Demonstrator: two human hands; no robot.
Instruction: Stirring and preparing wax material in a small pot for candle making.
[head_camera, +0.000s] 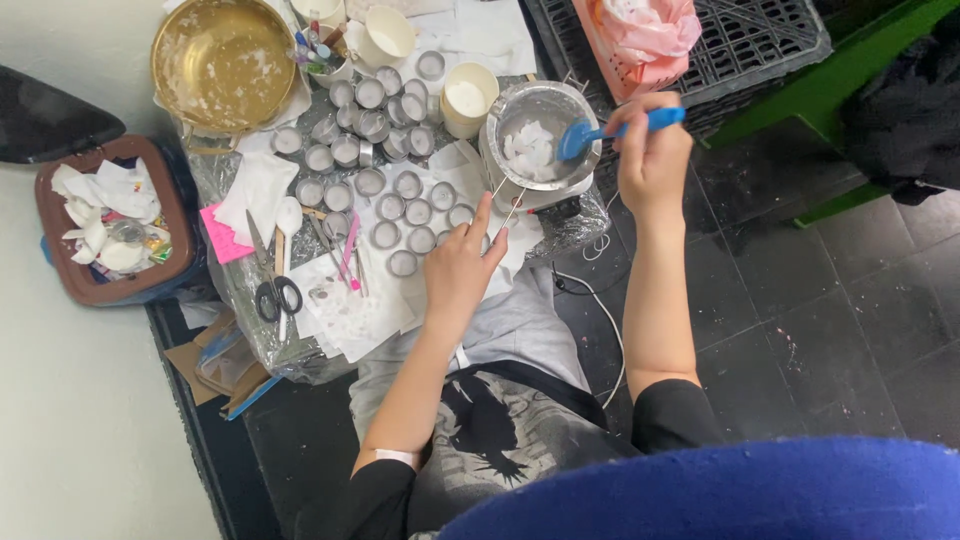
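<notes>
R hand (655, 160): closed round blue spatula (620, 130), blade in the small metal melting pot (543, 135) w/ white wax chunks (530, 150).
L hand (462, 268): pinched the pot's thin wire handle (505, 205), fingers narrow.
Pot: sat on a small burner, foil-covered low table (250, 300), just beside cream cup (468, 98).
Nearby: rows of empty tealight tins (390, 207), scissors (272, 290), brass bowl (222, 62).
Risk: stirring too hard prob. tips pot off burner; wax spills on tins/lap.
Risk 2: wire handle maybe hot, grip slips.
</notes>
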